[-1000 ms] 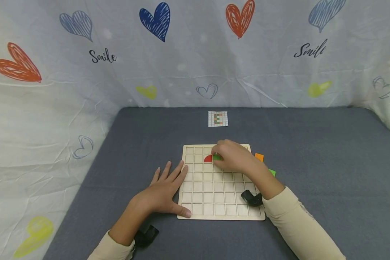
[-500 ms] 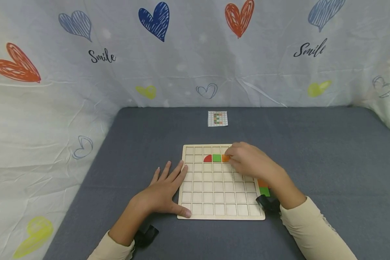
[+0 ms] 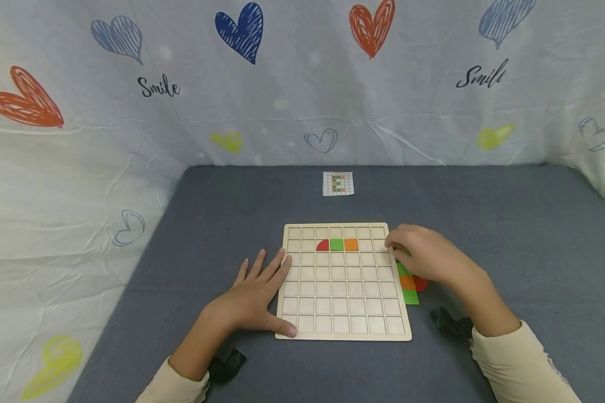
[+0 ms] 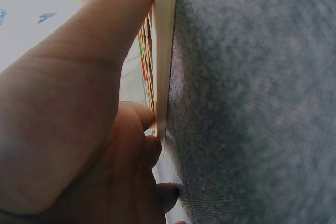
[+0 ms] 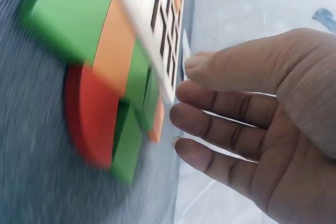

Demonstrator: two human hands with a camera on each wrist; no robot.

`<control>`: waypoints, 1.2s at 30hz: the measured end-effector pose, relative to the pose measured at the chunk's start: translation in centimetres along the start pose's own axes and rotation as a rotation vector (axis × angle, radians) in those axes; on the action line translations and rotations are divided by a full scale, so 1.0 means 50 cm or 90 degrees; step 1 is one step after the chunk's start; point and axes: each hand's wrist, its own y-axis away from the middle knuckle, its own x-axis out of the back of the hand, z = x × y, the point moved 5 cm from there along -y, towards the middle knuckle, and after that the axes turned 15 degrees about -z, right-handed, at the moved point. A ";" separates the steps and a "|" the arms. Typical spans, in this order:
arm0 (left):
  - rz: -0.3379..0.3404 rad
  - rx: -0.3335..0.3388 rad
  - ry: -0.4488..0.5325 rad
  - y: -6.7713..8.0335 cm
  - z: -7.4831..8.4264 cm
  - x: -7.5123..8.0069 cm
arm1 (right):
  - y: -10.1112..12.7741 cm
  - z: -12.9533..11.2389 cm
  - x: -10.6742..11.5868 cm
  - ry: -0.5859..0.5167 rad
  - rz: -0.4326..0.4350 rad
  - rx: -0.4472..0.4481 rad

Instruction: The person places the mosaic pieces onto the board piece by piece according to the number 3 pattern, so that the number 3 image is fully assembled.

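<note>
Fingers of the left hand [image 3: 254,296] spread apart, a board [image 3: 338,305] beneath; those of the right hand [image 3: 431,254] bend loosely, blocks [image 3: 407,282] nearby.

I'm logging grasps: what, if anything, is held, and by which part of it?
The left hand grips nothing, resting spread at the left edge of the board. Whether the right hand holds anything cannot be told.

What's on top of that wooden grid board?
A red quarter-round piece, a green square and an orange square, in one row. The left hand and right hand hide bits of the board.
</note>
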 end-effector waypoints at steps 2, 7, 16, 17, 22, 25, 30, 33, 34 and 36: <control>-0.001 0.000 0.002 0.000 0.000 0.000 | 0.010 0.010 -0.001 -0.009 -0.011 -0.012; -0.003 0.001 0.006 0.000 0.001 0.000 | 0.035 0.035 -0.005 -0.020 -0.042 -0.041; -0.006 0.000 0.005 0.000 0.000 0.000 | 0.064 0.056 -0.018 -0.028 -0.075 -0.068; -0.006 0.001 0.004 0.000 0.000 0.000 | 0.066 0.057 -0.018 -0.029 -0.076 -0.067; -0.011 0.002 0.008 0.001 -0.001 0.000 | 0.072 0.057 -0.018 -0.015 -0.056 -0.063; -0.012 0.001 0.010 0.001 0.000 0.001 | 0.074 0.058 -0.018 -0.005 -0.042 -0.063; -0.011 0.001 0.006 0.001 0.000 0.001 | 0.074 0.058 -0.018 -0.001 -0.028 -0.056; -0.012 0.003 0.006 0.001 0.000 0.000 | 0.074 0.058 -0.018 0.003 -0.018 -0.051; -0.012 0.003 0.006 0.000 0.000 0.000 | 0.075 0.059 -0.018 0.004 -0.015 -0.049; -0.012 0.004 0.007 0.000 0.000 0.000 | 0.076 0.060 -0.017 0.004 -0.010 -0.047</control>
